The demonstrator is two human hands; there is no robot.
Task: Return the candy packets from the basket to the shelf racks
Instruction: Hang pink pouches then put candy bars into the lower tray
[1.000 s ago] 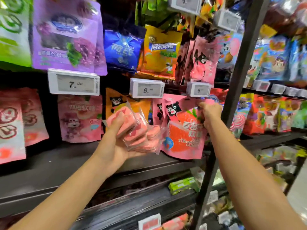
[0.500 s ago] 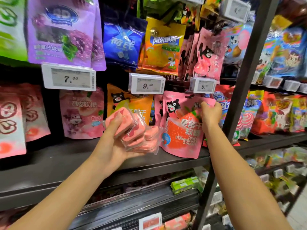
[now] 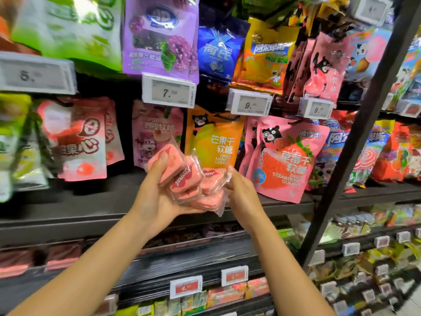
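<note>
My left hand grips a fanned bunch of pink candy packets in clear wrap, held in front of the dark shelf. My right hand touches the right edge of that bunch, fingers closed on the wrap of the outermost packet. Just behind and to the right hangs a pink strawberry gummy bag on its rack hook. An orange mango gummy bag hangs right behind the bunch. No basket shows in view.
Price tags jut out from the rack hooks above the hands. A dark upright post slants down on the right. A black shelf board runs under the hanging bags, and lower shelves hold more sweets.
My right hand let go of the strawberry gummy bag, now hanging on the rack, and came down left to the bunch of pink packets. The view shifted left.
</note>
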